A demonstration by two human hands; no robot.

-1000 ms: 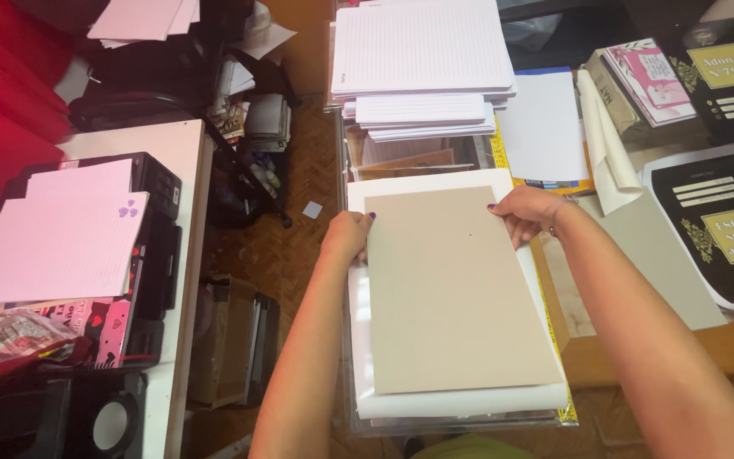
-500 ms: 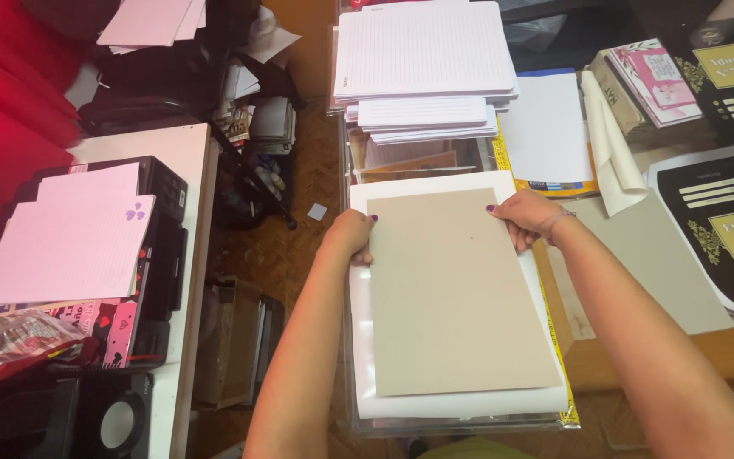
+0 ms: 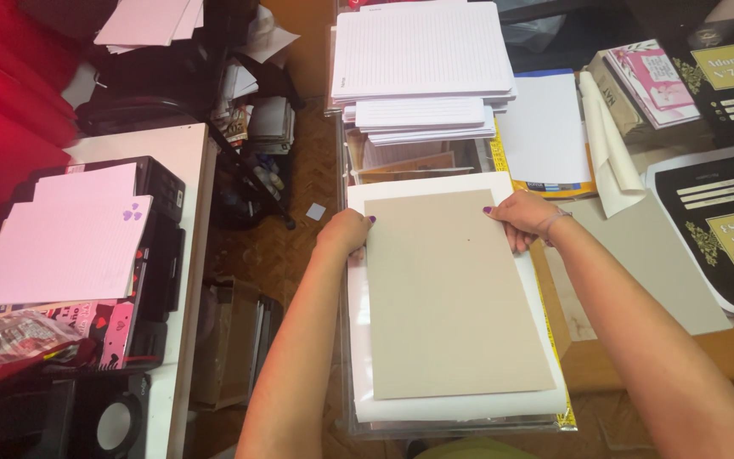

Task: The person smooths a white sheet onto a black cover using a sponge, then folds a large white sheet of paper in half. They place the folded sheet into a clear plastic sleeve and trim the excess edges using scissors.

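Both hands grip the far corners of a grey cardboard sheet (image 3: pixel 456 297): left hand (image 3: pixel 346 234) pinches the far-left corner, right hand (image 3: pixel 524 219) the far-right, apparently to square it. The sheet lies flat on a stack of white sheets (image 3: pixel 358 340) with an even white margin showing. Beyond stands a pile of lined paper (image 3: pixel 422 51). Dark printed covers (image 3: pixel 724 229) lie on the wooden tabletop (image 3: pixel 588 357) to the right. Pink lined pages (image 3: pixel 65 246) rest on a black printer (image 3: pixel 159 272) left; patterned floor (image 3: pixel 286 246) lies between.

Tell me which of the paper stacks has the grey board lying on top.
The white stack directly under both hands, left and right, carries the grey board. The lined stack farther off and the pink sheets on the left have none.
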